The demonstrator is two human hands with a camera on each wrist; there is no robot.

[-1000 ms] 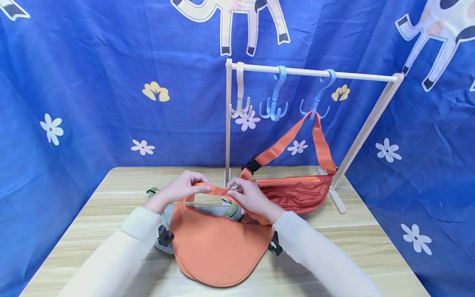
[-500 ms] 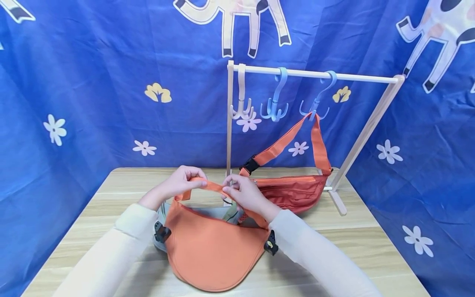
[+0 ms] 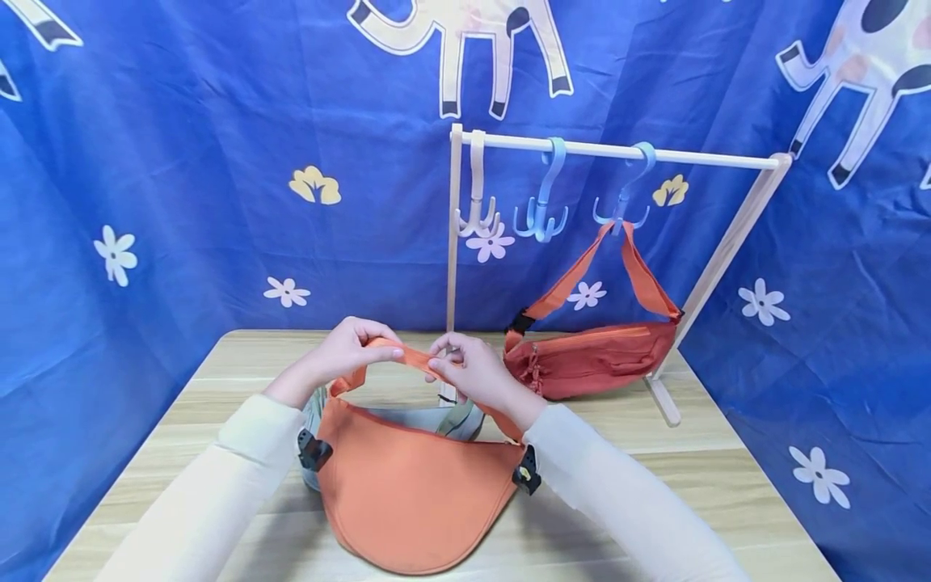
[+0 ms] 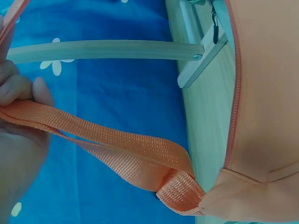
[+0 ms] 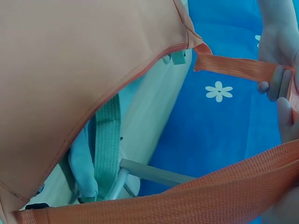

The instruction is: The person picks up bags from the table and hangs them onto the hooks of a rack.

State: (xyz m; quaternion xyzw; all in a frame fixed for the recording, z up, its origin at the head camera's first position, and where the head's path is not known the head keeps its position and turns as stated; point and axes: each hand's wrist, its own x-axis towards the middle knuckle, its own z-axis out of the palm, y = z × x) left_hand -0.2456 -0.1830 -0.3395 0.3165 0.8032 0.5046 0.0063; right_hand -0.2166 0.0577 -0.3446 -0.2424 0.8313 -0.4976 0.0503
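Both hands hold up the webbing strap point(image 3: 416, 358) of an orange sling bag point(image 3: 418, 493), whose rounded body hangs below them with its zipper edge uppermost. My left hand point(image 3: 342, 356) grips the strap on the left, and my right hand point(image 3: 476, 372) pinches it a little to the right. In the left wrist view the strap point(image 4: 117, 140) runs from the left hand point(image 4: 21, 154) to the bag's corner. Behind the orange bag lies a grey-green bag point(image 3: 418, 417) on the table, mostly hidden. A red waist bag point(image 3: 596, 360) hangs by its orange strap from the right blue hook point(image 3: 621, 202).
A wooden rack point(image 3: 618, 151) with a white rail stands at the back right. A pale hook point(image 3: 476, 190) and a middle blue hook point(image 3: 541, 198) hang from it. A blue patterned curtain point(image 3: 182, 162) surrounds the wooden table point(image 3: 211, 428).
Both hands have moved slightly up and left with the orange bag's strap, and the bag shifts left with them. The red waist bag has swung to the right and upward.
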